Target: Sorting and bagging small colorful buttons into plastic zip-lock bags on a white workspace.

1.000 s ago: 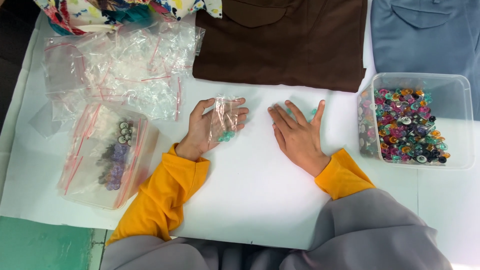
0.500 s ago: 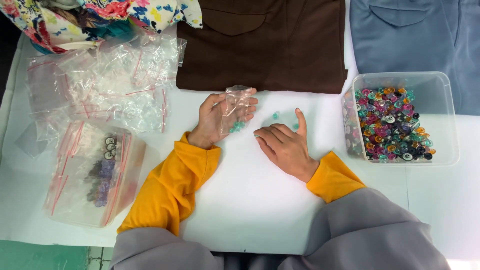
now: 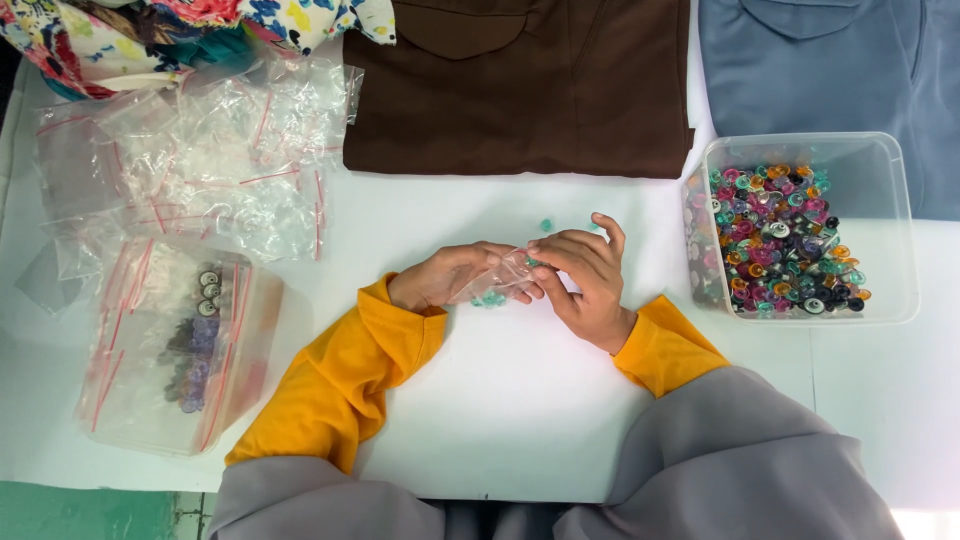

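A small clear plastic zip bag (image 3: 497,277) was held at the middle of the white table (image 3: 520,420), pinched closed between the left hand (image 3: 440,278) and the right hand (image 3: 585,280). Small teal round beads (image 3: 490,298) were seen in and under it; one loose teal bead (image 3: 546,225) lay just beyond. The bag was judged light, limp and slippery, best taken at its mouth edges. A clear plastic tub of mixed coloured beads (image 3: 790,240) stood near the right hand.
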